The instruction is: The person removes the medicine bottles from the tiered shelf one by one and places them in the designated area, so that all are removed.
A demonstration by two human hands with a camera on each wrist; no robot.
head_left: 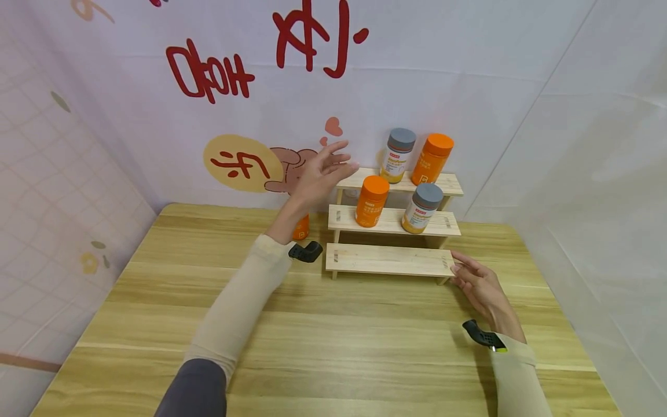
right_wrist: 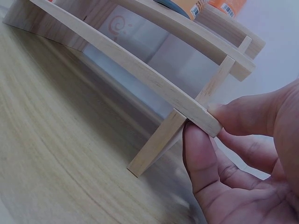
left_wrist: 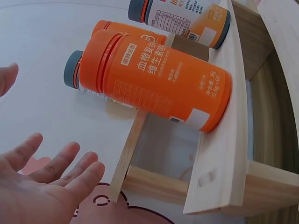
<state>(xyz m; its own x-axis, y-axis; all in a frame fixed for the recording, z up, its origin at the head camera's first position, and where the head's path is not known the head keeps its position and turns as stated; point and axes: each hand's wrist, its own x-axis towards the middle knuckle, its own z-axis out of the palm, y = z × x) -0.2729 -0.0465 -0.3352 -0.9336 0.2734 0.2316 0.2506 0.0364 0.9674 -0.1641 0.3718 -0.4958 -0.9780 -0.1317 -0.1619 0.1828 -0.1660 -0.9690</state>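
Observation:
A three-step wooden display rack (head_left: 388,259) stands at the back of the table. My right hand (head_left: 480,284) pinches the right end of its lowest step, thumb on top and fingers underneath in the right wrist view. My left hand (head_left: 322,174) is raised by the left end of the top step, fingers spread and holding nothing. An orange bottle (head_left: 371,202) and a grey-capped bottle (head_left: 418,211) stand on the middle step. Another grey-capped bottle (head_left: 398,156) and orange bottle (head_left: 432,159) occupy the top step. In the left wrist view, my palm lies beside the middle step's orange bottle (left_wrist: 161,79).
One more orange bottle (head_left: 301,229) stands on the wood-grain table (head_left: 333,341), partly hidden behind my left wrist. A printed white cloth backdrop (head_left: 443,69) rises right behind the rack, and cloth walls flank both sides.

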